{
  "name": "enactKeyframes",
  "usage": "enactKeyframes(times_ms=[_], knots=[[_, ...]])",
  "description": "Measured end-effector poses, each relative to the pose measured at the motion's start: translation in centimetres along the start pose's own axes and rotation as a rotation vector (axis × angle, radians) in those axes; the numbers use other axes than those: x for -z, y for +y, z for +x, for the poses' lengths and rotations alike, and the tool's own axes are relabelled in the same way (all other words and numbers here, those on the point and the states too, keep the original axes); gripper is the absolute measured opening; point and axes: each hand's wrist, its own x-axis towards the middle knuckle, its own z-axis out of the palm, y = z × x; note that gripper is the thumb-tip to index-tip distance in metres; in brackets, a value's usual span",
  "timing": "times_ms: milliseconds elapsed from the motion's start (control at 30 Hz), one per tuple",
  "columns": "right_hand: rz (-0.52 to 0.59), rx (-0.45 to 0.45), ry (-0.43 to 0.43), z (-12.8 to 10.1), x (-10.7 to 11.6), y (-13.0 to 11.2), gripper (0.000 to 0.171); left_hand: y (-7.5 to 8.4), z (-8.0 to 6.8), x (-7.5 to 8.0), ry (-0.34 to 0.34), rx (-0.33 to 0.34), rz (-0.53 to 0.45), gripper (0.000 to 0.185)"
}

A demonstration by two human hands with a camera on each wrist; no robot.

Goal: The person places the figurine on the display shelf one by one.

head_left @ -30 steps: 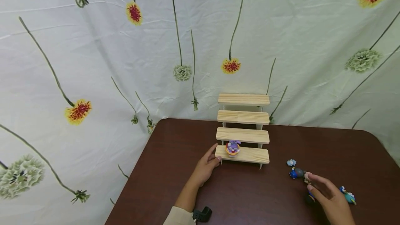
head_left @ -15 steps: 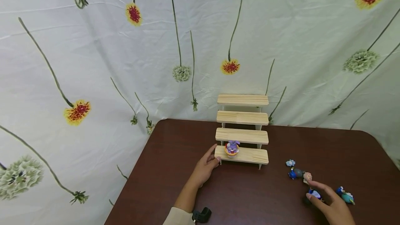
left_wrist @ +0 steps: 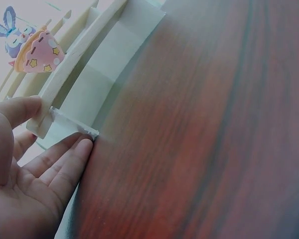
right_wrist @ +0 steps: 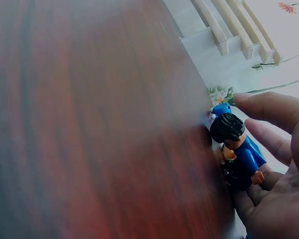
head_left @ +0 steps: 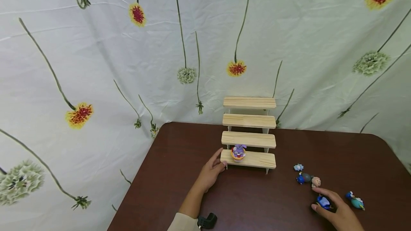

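Blue figurine (head_left: 324,202) between right grip (head_left: 342,214) (spread)

The figurine (head_left: 323,202) is small, with black hair, a blue top and a tan little fist. It lies on the worktop (head_left: 263,202) at 4 o'clock from the stand, between the thumb and fingers of the right hand (head_left: 340,212); whether they touch it is unclear. In the right wrist view its head points to 11 o'clock.

The stand (head_left: 248,120) has 4 pale, grained wooden boards on thin, whitish supports, climbing like stairs: lowest board at 6 o'clock, highest at 12, near the worktop's far edge. It stands upright, and the left hand (head_left: 208,174) touches its 8 o'clock corner.
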Motion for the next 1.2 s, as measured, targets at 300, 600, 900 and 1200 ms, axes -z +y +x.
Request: enactKeyframes(times_ms=[300,600,900,1200], knots=[[-0.031,0.007,0.013,0.05,-0.19,0.39,0.072,0.1,0.03,-0.07,0.01,0.002,-0.001,0.061],[-0.082,0.007,0.059,0.0,-0.31,0.11,0.069,0.01,0.0,-0.06,0.012,0.002,0.009,0.06],[-0.088,0.001,0.08,0.03,-0.49,-0.02,0.069,0.06,0.03,-0.08,0.012,0.0,-0.002,0.061],[-0.104,0.007,0.103,0.07,-0.72,-0.12,0.069,-0.05,0.02,-0.03,0.009,0.005,0.019,0.06]])
